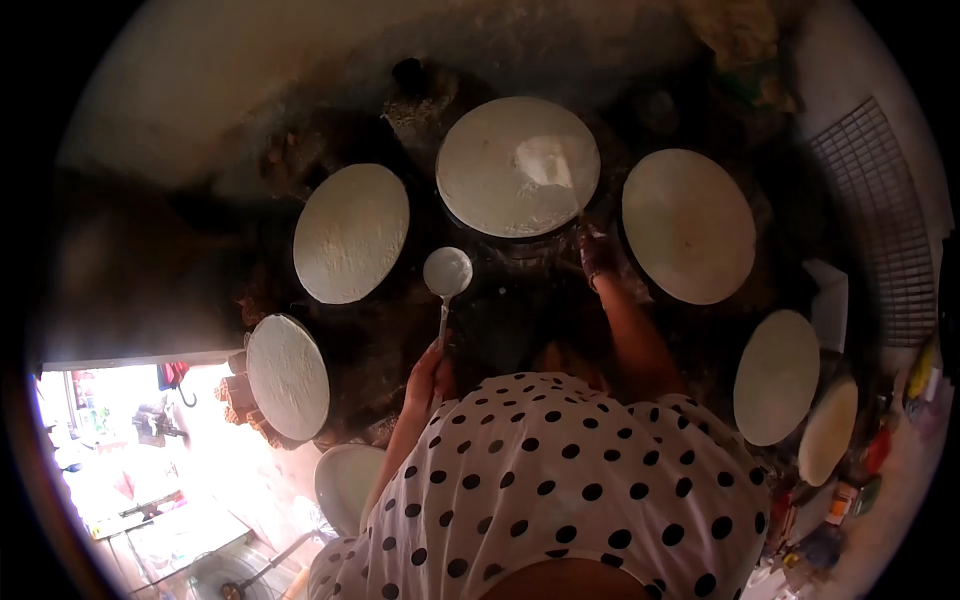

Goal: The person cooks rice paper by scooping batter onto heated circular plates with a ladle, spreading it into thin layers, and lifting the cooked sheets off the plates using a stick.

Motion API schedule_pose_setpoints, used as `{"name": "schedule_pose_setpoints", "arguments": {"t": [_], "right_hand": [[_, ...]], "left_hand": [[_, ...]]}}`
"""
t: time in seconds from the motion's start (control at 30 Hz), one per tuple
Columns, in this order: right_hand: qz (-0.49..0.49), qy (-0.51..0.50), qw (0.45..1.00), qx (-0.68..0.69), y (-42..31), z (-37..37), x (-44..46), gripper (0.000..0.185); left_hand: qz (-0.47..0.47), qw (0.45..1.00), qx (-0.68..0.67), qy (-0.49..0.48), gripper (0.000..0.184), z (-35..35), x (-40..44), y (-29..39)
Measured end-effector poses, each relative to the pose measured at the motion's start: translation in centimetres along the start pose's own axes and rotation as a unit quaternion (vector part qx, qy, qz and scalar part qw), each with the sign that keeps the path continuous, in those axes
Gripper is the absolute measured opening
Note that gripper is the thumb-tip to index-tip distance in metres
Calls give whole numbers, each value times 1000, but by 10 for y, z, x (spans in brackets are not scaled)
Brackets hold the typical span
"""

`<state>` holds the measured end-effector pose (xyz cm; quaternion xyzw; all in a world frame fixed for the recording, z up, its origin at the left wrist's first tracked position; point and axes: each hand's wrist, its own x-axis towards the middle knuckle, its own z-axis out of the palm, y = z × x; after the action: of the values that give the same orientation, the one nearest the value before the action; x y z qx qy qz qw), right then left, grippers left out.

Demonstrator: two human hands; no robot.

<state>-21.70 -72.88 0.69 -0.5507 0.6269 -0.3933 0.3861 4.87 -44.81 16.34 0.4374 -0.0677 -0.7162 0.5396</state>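
My left hand (425, 375) is closed round the handle of a ladle (447, 272), whose round bowl looks coated in something white. Out in front, my right hand (595, 252) is closed at the lower right edge of the middle round pan (480, 165). It seems to grip a thin tool that reaches over the pan, though the tool is blurred. A pale layer covers this pan, with a brighter white patch right of its centre. Another pale-covered round (352, 235) lies to the left, and one more (690, 227) to the right.
More pale rounds sit at the lower left (288, 378) and lower right (776, 378). A white basin (348, 485) is beside my left forearm. Firewood or bricks (238, 398) stick out at the left. A wire rack (880, 220) leans at the far right, and a fan (225, 578) stands bottom left.
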Motion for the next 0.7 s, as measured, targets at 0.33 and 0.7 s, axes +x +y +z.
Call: {"name": "schedule_pose_setpoints", "arguments": {"t": [0.33,0.7], "right_hand": [[163,-219,954,123,1,-33,48,43],[6,-54,974,-221,-11,20,-65,50]], "left_hand": [[-79,984,152,58,31,27,110,40],[56,965,216,135,16,119,206,44]]}}
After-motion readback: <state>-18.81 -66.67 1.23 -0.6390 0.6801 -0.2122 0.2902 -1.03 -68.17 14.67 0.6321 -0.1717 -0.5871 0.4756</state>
